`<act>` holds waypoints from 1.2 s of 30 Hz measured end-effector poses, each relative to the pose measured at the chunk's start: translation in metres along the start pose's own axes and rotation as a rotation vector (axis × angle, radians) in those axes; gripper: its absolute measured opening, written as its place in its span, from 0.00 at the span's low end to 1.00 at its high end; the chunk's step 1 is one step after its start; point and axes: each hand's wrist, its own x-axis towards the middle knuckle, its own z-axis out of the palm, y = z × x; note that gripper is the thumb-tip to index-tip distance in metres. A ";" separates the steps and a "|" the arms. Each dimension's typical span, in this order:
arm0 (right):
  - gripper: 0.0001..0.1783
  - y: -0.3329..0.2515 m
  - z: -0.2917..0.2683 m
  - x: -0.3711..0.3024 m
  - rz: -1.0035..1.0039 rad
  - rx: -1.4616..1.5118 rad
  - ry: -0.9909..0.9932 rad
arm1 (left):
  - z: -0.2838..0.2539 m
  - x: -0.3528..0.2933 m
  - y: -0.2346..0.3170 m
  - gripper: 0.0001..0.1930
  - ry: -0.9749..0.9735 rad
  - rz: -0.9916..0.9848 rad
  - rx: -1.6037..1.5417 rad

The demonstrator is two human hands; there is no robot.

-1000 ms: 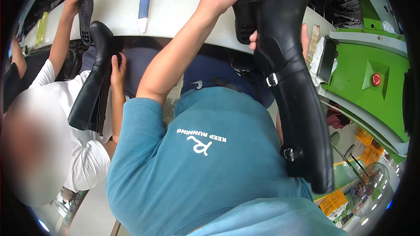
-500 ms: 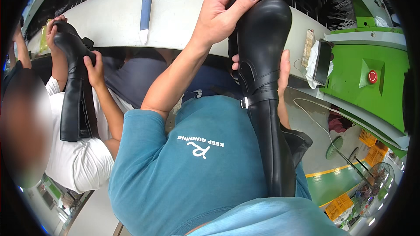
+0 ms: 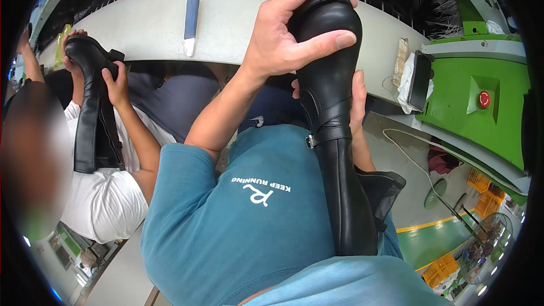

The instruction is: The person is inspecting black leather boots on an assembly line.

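A tall black boot (image 3: 340, 187) lies along my body, its toe pointing away and its shaft running down against my teal shirt. Around the ankle go crossed straps with a silver buckle (image 3: 310, 141). My left hand (image 3: 289, 37) is wrapped round the toe, thumb across the upper and fingers at the sole's far edge. My right hand (image 3: 358, 105) holds the boot from beneath near the instep; fingertips show on both sides, while the palm is hidden. On the shaft's right side a dark flap (image 3: 382, 190) hangs loose.
A blue-handled blade tool (image 3: 191, 22) lies on the pale bench (image 3: 141, 20). At left, a co-worker in white holds a similar black boot (image 3: 90, 107). A green machine (image 3: 470, 119) with a red button stands at right, near a fan (image 3: 487, 243) and orange crates (image 3: 439, 269).
The boot's toe has come down and slightly left. My left hand has shifted from the sole's edge to a grip around the toe. The co-worker's boot has turned a little.
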 end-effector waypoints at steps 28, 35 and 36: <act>0.55 0.005 -0.002 0.003 -0.018 -0.024 -0.038 | 0.006 -0.009 0.004 0.24 0.026 0.005 0.035; 0.55 0.006 -0.006 0.004 -0.033 -0.068 -0.057 | 0.008 -0.010 0.004 0.24 0.036 -0.017 -0.002; 0.56 0.006 -0.007 0.004 -0.037 -0.082 -0.051 | 0.012 -0.011 0.004 0.25 0.073 -0.020 -0.025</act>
